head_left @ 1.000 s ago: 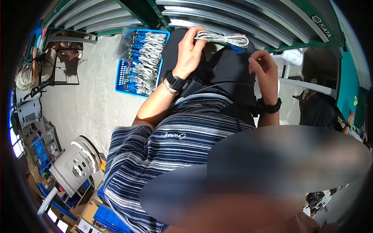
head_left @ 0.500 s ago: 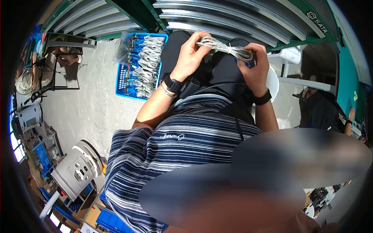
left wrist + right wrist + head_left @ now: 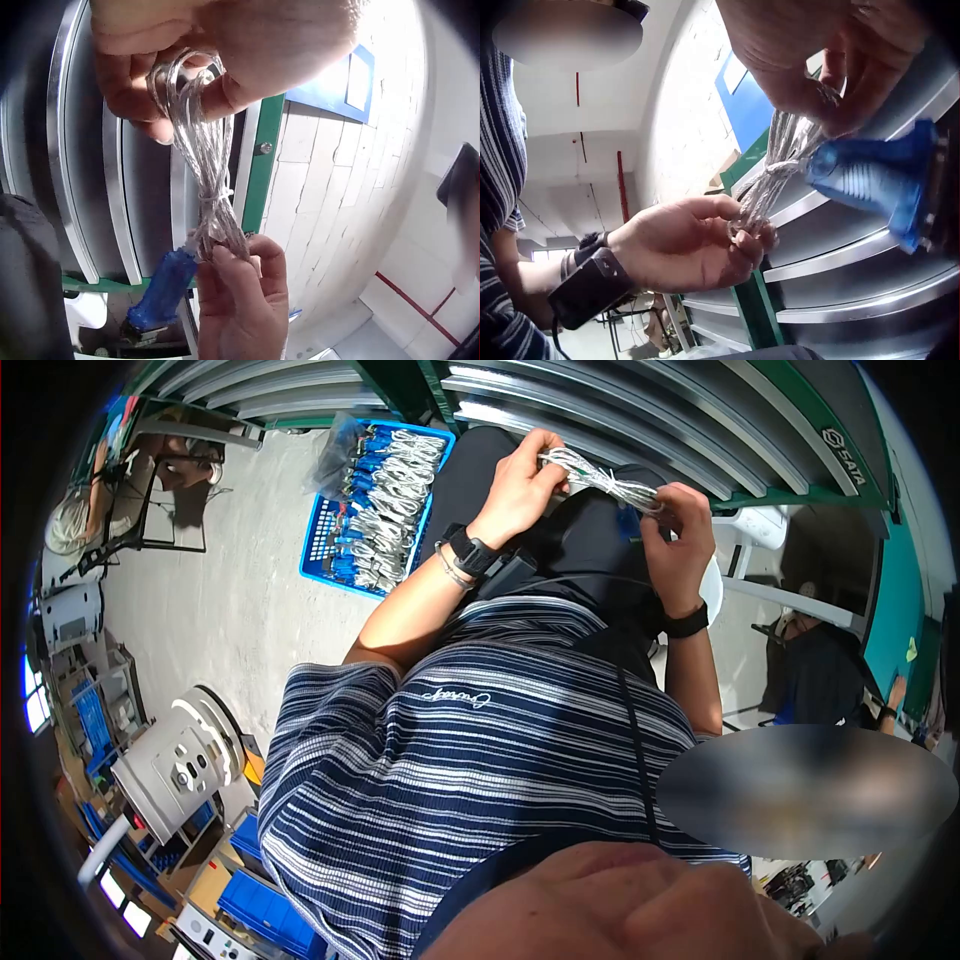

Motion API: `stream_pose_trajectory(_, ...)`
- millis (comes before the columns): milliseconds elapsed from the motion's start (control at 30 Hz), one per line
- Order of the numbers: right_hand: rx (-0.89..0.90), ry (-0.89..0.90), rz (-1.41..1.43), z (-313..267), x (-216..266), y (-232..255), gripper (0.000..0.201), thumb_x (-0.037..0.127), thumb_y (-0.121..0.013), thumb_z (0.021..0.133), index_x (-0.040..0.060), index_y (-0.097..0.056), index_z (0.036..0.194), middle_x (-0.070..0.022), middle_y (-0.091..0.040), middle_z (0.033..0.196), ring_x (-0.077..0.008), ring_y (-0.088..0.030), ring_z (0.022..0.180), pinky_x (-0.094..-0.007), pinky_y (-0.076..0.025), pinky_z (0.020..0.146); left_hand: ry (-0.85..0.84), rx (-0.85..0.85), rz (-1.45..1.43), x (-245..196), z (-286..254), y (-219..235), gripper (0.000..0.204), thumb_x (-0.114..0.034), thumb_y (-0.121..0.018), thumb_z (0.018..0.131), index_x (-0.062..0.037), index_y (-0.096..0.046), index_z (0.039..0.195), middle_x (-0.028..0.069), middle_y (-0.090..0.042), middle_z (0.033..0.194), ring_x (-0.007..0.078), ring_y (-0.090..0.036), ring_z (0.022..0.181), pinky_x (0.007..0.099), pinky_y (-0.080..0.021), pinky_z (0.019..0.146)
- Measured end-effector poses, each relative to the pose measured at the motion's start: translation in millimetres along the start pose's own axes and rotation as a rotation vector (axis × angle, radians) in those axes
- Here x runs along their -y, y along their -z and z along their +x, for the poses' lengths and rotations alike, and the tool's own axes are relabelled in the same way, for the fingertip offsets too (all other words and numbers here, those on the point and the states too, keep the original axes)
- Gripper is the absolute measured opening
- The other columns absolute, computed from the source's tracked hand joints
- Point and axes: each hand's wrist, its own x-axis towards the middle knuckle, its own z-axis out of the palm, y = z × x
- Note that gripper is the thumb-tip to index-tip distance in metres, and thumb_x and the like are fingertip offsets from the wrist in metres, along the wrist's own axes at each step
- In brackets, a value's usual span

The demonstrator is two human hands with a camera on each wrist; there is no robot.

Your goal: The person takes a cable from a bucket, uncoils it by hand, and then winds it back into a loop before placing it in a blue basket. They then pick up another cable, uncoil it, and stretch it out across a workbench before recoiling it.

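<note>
A bundled silver cable [image 3: 600, 480] is stretched between my two hands above the lap, cinched at its middle by a thin white tie [image 3: 216, 195]. My left hand [image 3: 515, 490] holds one looped end, fingers and thumb curled round the strands. At the opposite end, my right hand [image 3: 682, 550] pinches the loops between thumb and fingers. A translucent blue plug [image 3: 874, 184], with a wide metal-edged connector face, sticks out beside the right fingertips. In the left wrist view this plug [image 3: 163, 289] hangs down to the side of the bundle.
On the floor at left, a blue basket [image 3: 308, 560] holds several similar bundled cables, with a dark plastic bag [image 3: 338, 458] at its corner. A green-framed rack with metal slats [image 3: 600, 415] stands just ahead. A white round container [image 3: 713, 595] sits by the right forearm.
My right hand, apart from the cable a second ago, has come in and gripped its free end. The left hand has kept its hold; the bundle now slants down toward the right.
</note>
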Motion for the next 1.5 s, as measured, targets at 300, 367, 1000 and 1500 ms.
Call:
stream_pose_trajectory(300,0.165,0.010,-0.059,3.9,2.8,1.5,0.027,-0.010,-0.065,0.070,0.0014,-0.062,0.094,-0.0078,-0.058,0.102,-0.0157,-0.065,0.085,-0.0254,-0.057,0.072,-0.173,-0.025,0.119,1.8,-1.2,10.3,0.016,-0.003,-0.051,0.090,-0.0010,-0.056,0.105,0.0084,-0.068,0.083,0.0142,-0.068,0.074,0.0279,-0.053,0.069)
stream_pose_trajectory(367,0.212,0.003,-0.028,4.2,5.2,2.9,0.023,-0.005,-0.066,0.070,0.0028,-0.060,0.090,-0.0065,-0.056,0.099,-0.0163,-0.063,0.077,-0.0263,-0.057,0.067,-0.283,-0.044,0.192,-0.6,-0.4,11.0,0.017,-0.003,-0.052,0.090,-0.0012,-0.057,0.106,0.0089,-0.069,0.082,0.0146,-0.069,0.073,0.0280,-0.053,0.067)
stream_pose_trajectory(1000,0.315,0.005,-0.055,0.0,9.3,12.9,0.020,-0.003,-0.068,0.069,0.0021,-0.056,0.084,-0.0063,-0.056,0.100,-0.0166,-0.063,0.074,-0.0274,-0.052,0.064,0.013,0.219,0.473,8.2,14.7,27.0,0.025,-0.012,-0.070,0.077,-0.0037,-0.058,0.097,0.0067,-0.066,0.068,0.0148,-0.066,0.059,0.0301,-0.048,0.057)
stream_pose_trajectory(1500,0.464,-0.101,0.048,-0.3,-9.2,21.0,0.018,0.003,-0.068,0.080,0.0019,-0.054,0.092,-0.0060,-0.054,0.091,-0.0144,-0.062,0.075,-0.0278,-0.051,0.068,-0.079,0.279,0.513,3.0,-0.9,28.7,0.028,-0.018,-0.061,0.082,-0.0005,-0.058,0.103,0.0175,-0.065,0.071,0.0308,-0.065,0.068,0.0378,-0.049,0.065)
